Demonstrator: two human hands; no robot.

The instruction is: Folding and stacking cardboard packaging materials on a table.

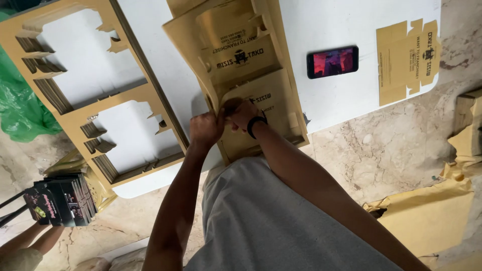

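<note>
Left hand (205, 128) and right hand (243, 114), fingers closed, grip a die-cut cardboard sheet (241, 65) on the white tabletop (326, 25)

Both hands' fingertips hide behind the cardboard sheet (241, 75) (top edge cropped); grip unclear.

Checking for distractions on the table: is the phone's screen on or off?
On. The phone lies flat on the white table, face up, its screen lit with a reddish picture.
</note>
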